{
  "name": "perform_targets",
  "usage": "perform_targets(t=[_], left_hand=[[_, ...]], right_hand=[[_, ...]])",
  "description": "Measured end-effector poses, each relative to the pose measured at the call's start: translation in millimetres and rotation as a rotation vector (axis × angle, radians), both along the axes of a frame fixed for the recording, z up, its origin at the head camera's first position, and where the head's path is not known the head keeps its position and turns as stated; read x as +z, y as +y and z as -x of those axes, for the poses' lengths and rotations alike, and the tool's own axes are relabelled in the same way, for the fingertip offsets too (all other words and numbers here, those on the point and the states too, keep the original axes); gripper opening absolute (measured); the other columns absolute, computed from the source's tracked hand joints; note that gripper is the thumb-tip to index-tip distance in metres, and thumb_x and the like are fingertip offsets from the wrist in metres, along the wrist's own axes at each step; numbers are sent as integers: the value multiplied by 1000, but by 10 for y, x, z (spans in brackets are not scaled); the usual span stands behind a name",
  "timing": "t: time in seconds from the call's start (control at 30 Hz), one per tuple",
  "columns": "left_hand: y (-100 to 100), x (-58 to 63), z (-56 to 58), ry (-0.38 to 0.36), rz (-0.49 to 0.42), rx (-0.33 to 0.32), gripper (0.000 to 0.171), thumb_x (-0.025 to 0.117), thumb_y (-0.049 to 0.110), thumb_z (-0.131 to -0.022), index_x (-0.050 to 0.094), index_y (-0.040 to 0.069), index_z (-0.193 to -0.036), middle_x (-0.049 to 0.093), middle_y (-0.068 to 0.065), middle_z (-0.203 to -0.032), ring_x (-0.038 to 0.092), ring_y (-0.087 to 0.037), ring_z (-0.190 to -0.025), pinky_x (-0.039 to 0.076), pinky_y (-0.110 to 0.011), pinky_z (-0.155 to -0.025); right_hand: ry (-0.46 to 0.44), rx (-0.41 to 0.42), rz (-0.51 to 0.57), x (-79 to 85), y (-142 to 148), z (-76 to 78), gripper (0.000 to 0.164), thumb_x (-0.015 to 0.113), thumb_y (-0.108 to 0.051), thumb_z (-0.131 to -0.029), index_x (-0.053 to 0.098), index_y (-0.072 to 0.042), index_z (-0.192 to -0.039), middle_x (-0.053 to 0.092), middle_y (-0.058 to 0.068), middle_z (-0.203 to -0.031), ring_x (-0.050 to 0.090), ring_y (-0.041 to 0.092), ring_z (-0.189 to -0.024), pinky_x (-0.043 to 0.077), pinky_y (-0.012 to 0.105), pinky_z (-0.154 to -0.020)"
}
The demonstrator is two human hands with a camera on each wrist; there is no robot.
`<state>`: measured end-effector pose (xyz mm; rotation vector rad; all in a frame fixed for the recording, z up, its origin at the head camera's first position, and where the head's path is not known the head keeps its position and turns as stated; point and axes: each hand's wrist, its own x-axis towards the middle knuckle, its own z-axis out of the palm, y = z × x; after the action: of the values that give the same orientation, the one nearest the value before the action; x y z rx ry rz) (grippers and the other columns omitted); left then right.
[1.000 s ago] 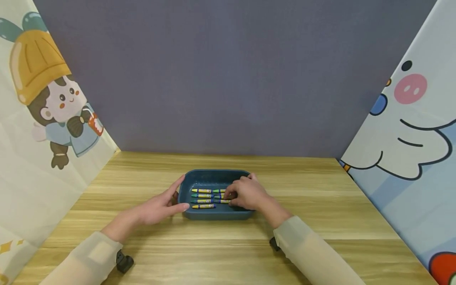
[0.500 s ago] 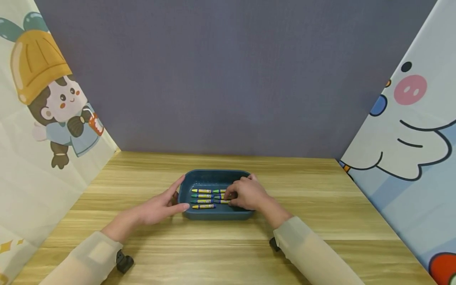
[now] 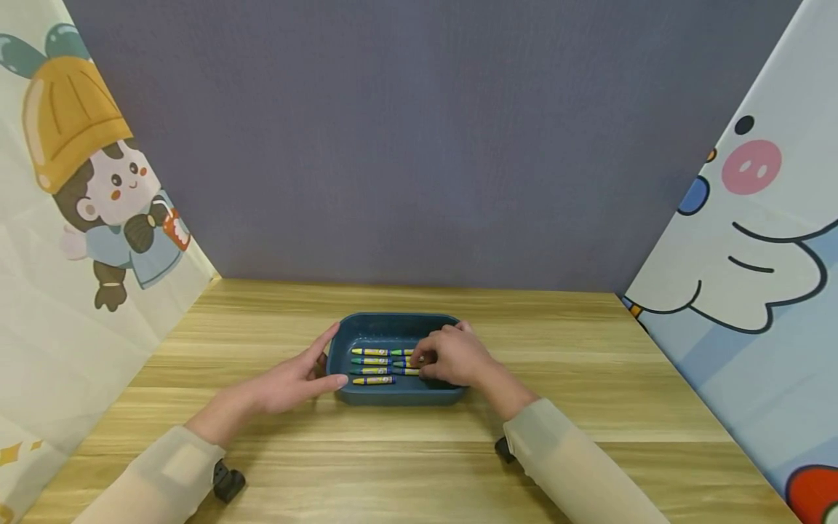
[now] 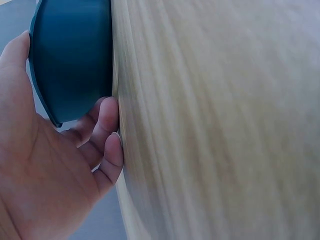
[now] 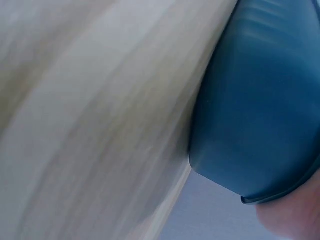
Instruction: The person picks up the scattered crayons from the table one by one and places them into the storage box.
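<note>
A dark blue rectangular dish point(image 3: 401, 399) sits on the table, with several yellow-wrapped crayons point(image 3: 373, 361) lying in two columns inside. My left hand point(image 3: 291, 378) holds the dish's left end, thumb on the front rim; the left wrist view shows curled fingers point(image 4: 107, 117) by its outer wall. My right hand point(image 3: 455, 356) reaches over the right end. Its thumb and forefinger pinch a green-tipped crayon point(image 3: 401, 364) in the right column, hiding that crayon's far end and parts of others. In the right wrist view, only the dish's outer wall point(image 5: 255, 110) and a bit of the hand show.
The wood-grain table point(image 3: 366, 473) extends around the dish on every side. A grey panel point(image 3: 419, 160) stands behind it. Printed cartoon sheets point(image 3: 39, 291) rise at the left and right. A small black device point(image 3: 228, 482) is strapped at each wrist.
Both hands keep their places on and in the dish. The right fingertips shift very slightly over the crayons. The head view has tilted a little.
</note>
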<state>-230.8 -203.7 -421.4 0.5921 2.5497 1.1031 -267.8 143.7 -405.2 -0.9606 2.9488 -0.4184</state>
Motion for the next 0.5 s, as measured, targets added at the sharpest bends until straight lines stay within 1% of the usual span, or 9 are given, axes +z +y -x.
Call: perform_targets(t=[0.13,0.17,0.27,0.33,0.4,0.5], left_hand=[[6,2,10,4,10,-1,103,67,51,-108,-5,28,-178,62,-8,-111,60,-22,-90,52,-33,-74],[9,2,12,5,11,-3,104,67,51,-108,-5,28,-178,62,-9,-111,60,-22,-89,52,-33,-73],[10,4,15,2,17,-5,105,68,52,-107,-6,28,-178,62,-9,-112,61,-22,-89,53,-34,-72],[17,2,16,0,20,-5,106,69,53,-107,-6,28,-178,63,-9,-113,62,-21,-89,54,-34,-72],[24,-1,15,0,21,0,107,68,53,-107,-7,28,-178,63,-9,-115,64,-21,-89,55,-35,-73],[38,-3,14,8,20,2,107,66,53,-108,-9,24,-178,63,-9,-118,65,-19,-91,56,-34,-75]], right_hand=[[-54,3,111,11,36,32,14,84,-28,-99,84,-31,-114,72,-18,-90,60,12,-91,31,65,-118],[-67,1,141,15,48,38,15,83,-28,-100,84,-29,-115,73,-17,-91,61,12,-92,30,67,-119],[-84,-10,234,34,88,44,17,79,-27,-104,82,-23,-120,74,-14,-98,64,12,-95,33,64,-113],[-75,-21,294,58,119,40,19,76,-27,-105,81,-20,-122,74,-11,-103,65,11,-96,34,61,-109],[-46,-32,336,103,158,16,21,74,-27,-106,80,-17,-123,74,-8,-107,65,11,-97,34,59,-103],[1,-56,359,190,230,-42,23,72,-27,-107,80,-15,-125,74,-5,-111,67,13,-98,35,58,-103]])
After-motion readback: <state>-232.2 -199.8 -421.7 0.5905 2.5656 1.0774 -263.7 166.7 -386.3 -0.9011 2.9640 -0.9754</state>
